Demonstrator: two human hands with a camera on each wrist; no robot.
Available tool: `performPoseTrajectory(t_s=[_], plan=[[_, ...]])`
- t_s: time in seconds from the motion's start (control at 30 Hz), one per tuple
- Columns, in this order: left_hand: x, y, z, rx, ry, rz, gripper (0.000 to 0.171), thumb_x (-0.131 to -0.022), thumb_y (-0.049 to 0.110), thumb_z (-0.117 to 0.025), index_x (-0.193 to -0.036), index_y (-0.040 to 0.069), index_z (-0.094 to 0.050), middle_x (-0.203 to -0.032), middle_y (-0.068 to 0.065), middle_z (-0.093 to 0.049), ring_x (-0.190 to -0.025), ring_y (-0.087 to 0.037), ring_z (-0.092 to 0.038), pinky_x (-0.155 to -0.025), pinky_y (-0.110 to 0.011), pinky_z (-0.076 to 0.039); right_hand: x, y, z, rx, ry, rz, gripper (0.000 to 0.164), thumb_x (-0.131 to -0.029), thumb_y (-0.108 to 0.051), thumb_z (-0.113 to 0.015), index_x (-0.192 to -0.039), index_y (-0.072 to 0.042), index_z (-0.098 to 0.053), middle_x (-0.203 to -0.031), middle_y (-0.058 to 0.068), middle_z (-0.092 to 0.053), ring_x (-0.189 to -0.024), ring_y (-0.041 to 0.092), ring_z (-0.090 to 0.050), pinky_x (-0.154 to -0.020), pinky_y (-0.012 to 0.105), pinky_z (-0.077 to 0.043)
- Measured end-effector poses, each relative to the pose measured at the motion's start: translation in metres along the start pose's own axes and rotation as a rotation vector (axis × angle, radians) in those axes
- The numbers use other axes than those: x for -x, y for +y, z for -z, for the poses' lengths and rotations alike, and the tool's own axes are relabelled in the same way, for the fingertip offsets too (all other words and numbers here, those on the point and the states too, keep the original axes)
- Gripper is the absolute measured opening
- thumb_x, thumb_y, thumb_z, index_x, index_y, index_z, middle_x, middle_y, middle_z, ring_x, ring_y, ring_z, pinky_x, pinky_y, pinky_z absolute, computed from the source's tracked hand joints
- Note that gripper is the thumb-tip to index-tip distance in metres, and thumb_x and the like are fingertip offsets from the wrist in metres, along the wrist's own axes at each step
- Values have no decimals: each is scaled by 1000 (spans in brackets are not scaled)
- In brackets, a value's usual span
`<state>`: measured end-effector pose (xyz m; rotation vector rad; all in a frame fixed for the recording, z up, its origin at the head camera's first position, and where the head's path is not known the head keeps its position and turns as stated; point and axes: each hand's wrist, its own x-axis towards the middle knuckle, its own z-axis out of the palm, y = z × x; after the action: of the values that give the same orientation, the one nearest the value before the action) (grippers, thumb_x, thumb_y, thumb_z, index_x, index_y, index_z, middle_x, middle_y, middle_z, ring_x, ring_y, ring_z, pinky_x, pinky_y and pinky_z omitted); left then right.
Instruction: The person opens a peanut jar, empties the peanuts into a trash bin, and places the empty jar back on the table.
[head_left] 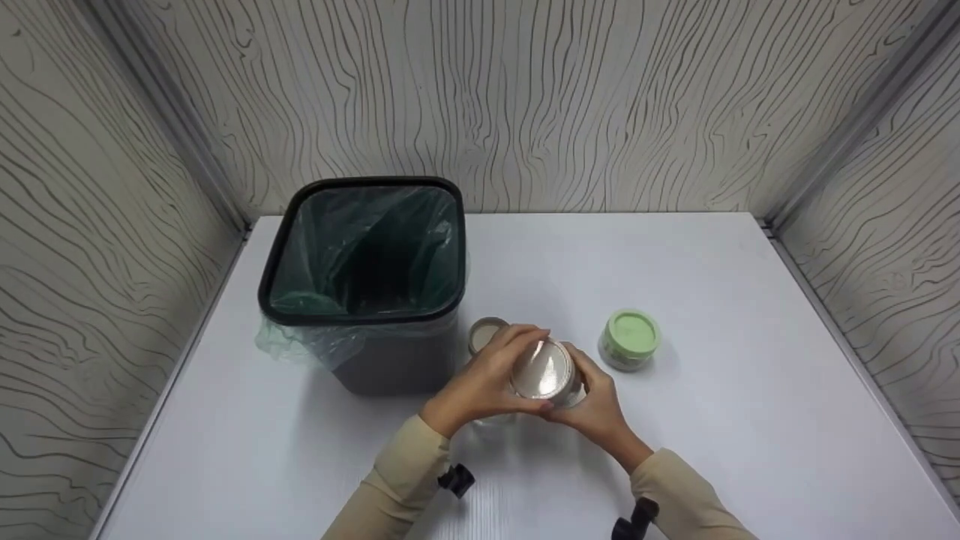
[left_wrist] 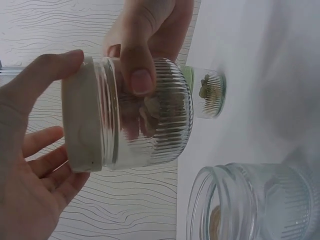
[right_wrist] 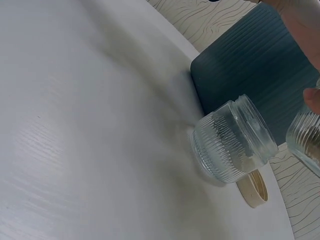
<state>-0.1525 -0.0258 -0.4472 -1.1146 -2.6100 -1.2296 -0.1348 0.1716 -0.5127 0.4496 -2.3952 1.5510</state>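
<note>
Both hands hold a ribbed glass jar point(left_wrist: 155, 117) with a cream lid point(left_wrist: 81, 120), raised above the table. My left hand point(head_left: 487, 376) grips round the lid, its thumb on the near edge in the left wrist view. The jar's glass body is gripped by my right hand point(head_left: 598, 401), thumb pressed on its side. Small lumps show dimly through the glass. Below the hands stands a second glass jar point(right_wrist: 227, 142), uncovered and upright. Next to it lies a loose cream lid point(right_wrist: 253, 189), partly hidden by the left hand in the head view.
A dark grey bin point(head_left: 397, 360) with a clear liner point(head_left: 300, 300) stands to the left on the white table point(head_left: 750, 420). To the right sits a small jar with a green lid point(head_left: 632, 334), with lumps inside. Patterned panels point(head_left: 525, 105) enclose the back and sides.
</note>
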Motion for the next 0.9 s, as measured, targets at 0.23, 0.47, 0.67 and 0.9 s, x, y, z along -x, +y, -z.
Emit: performPoseTrajectory(t_s=[0.23,0.47,0.67,0.9], plan=[[0,1,-1,0,16,31,82,-74,36,-82,-141,7,-45,-137,-9,-50,-127,-21,-49,-104,-36,-50,0,1,0,32,24,8,85,-57,-7,-91,-131,8,-51,-129,22,-61,-118,-15,-46,-99,6,-40],[0,3,-1,-5,18,32,82,-75,37,-81,-141,7,-44,-138,-10,-48,-128,-22,-49,-104,-35,-50,0,3,1,12,35,40,85,-56,-4,-90,-130,8,-51,-128,25,-61,-119,-16,-45,-99,4,-39],[0,2,-1,3,22,31,81,-75,36,-81,-141,7,-44,-138,-10,-48,-127,-21,-50,-103,-35,-50,0,3,1,12,37,10,84,-57,-5,-90,-130,8,-51,-129,24,-60,-119,-17,-44,-99,4,-38],[0,0,-2,46,49,41,79,-75,33,-82,-140,6,-45,-138,-10,-48,-129,-22,-49,-106,-37,-48,1,5,3,-6,53,-8,84,-57,-6,-91,-130,8,-52,-127,24,-61,-115,-15,-47,-97,3,-41]])
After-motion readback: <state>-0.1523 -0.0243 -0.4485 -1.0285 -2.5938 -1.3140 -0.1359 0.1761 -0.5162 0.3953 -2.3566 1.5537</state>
